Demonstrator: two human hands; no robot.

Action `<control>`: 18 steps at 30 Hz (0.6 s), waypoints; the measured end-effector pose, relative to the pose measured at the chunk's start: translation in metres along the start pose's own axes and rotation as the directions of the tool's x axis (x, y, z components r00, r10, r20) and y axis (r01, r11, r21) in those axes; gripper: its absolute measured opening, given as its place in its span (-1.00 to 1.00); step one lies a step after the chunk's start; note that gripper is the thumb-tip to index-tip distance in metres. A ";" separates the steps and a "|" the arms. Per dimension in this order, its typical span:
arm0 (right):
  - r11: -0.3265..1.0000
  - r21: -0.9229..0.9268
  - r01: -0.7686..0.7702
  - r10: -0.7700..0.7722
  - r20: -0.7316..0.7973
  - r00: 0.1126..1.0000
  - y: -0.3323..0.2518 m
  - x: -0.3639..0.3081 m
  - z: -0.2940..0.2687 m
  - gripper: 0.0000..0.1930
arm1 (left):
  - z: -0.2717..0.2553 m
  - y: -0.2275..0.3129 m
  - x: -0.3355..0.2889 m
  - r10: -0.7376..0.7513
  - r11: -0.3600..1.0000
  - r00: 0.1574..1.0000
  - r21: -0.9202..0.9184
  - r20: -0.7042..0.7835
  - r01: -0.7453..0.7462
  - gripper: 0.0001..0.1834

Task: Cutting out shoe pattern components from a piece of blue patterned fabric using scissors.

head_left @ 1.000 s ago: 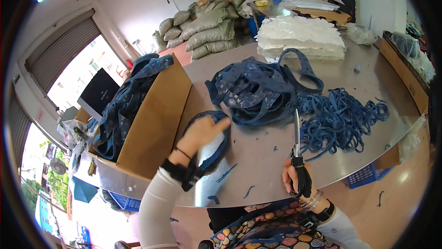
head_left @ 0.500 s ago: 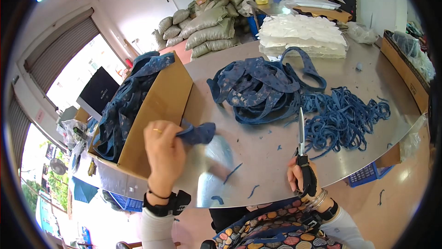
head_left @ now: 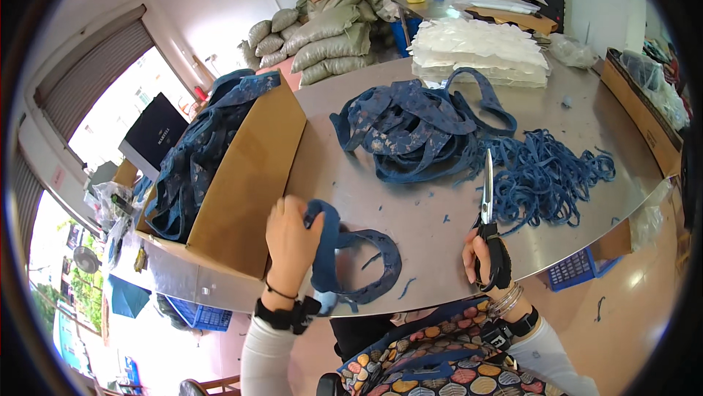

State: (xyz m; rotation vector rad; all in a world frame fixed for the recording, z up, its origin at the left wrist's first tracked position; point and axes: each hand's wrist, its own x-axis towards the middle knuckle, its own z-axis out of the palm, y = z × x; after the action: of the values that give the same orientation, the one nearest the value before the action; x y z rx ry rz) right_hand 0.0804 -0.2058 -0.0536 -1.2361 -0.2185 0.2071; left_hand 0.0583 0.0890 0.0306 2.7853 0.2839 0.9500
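Observation:
My left hand [head_left: 293, 242] is closed on one end of a blue patterned fabric strip [head_left: 388, 271]. The strip curls in a loop on the metal table just right of that hand. My right hand [head_left: 483, 260] is wrapped round the black handles of a pair of scissors [head_left: 488, 191], their blades pointing away from me and looking closed. Beyond the scissors lies a tangle of thin blue trimmings [head_left: 542, 176]. A heap of wider blue fabric strips [head_left: 410, 128] sits further back, near the middle. Left of my left hand stands a cardboard box [head_left: 253, 183] filled with more blue strips [head_left: 201, 154].
White sheets are stacked [head_left: 480, 55] at the table's far side. An open carton [head_left: 644, 117] with plastic bags stands along the right edge. Small scraps dot the metal tabletop [head_left: 439, 249]. Blue crates [head_left: 578, 270] sit below table level, and sacks [head_left: 322, 37] are piled behind.
My left hand has moved right, away from the box, bringing the fabric strip, which now lies looped on the table. My right hand and the scissors have shifted slightly right.

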 end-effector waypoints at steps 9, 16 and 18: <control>0.999 -0.029 -0.014 0.013 -0.018 1.000 -0.003 -0.002 0.004 -0.72 | -0.004 -0.004 -0.050 0.012 0.999 0.997 -0.054 0.076 -0.007 -0.54; 0.999 -0.034 -0.021 0.021 -0.008 1.000 -0.001 -0.001 0.002 -0.73 | -0.012 -0.024 -0.057 -0.126 0.991 0.953 -0.006 0.274 0.133 -0.58; 0.999 -0.037 -0.024 0.024 -0.009 1.000 0.000 -0.001 0.004 -0.73 | -0.012 -0.007 -0.041 -0.024 0.981 0.999 -0.190 0.033 0.030 -0.66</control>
State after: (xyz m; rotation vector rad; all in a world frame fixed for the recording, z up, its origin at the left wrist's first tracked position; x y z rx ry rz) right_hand 0.0786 -0.2027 -0.0522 -1.2764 -0.2013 0.2193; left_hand 0.0182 0.0875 0.0148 2.6121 0.2133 0.8780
